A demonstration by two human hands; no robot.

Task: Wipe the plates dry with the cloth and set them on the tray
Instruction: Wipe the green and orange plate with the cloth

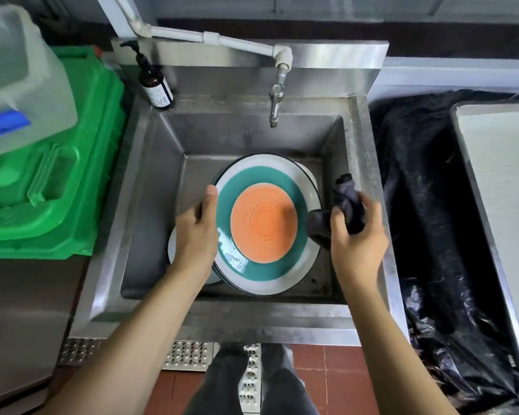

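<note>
Plates (267,223) sit stacked in the sink (150,163), the top one face up with an orange centre, a teal ring and a pale rim; water still beads on its near-left teal band, so wiping appears barely begun. Left hand (197,232) grips the top plate at its left rim, thumb lying over the edge and fingers hidden beneath, probably to lift it and to steady it against the rubbing to come. Right hand (357,238) is curled round a bunched dark cloth (339,211), which touches or nearly touches the plate's right rim; bunching gives a firm pad for wiping. More white plates show beneath, at the near left and far right of the stack, and their number cannot be told. Tray (501,187), a pale metal sheet, lies well to the right past a black plastic liner (426,205), on the side of the cloth hand, so a dried plate must cross the sink's right wall to reach it. Tap (276,100) hangs over the far side of the basin with no water seen running. A brown pump bottle (153,82) stands at the far left corner, beside green crates (60,181).
</note>
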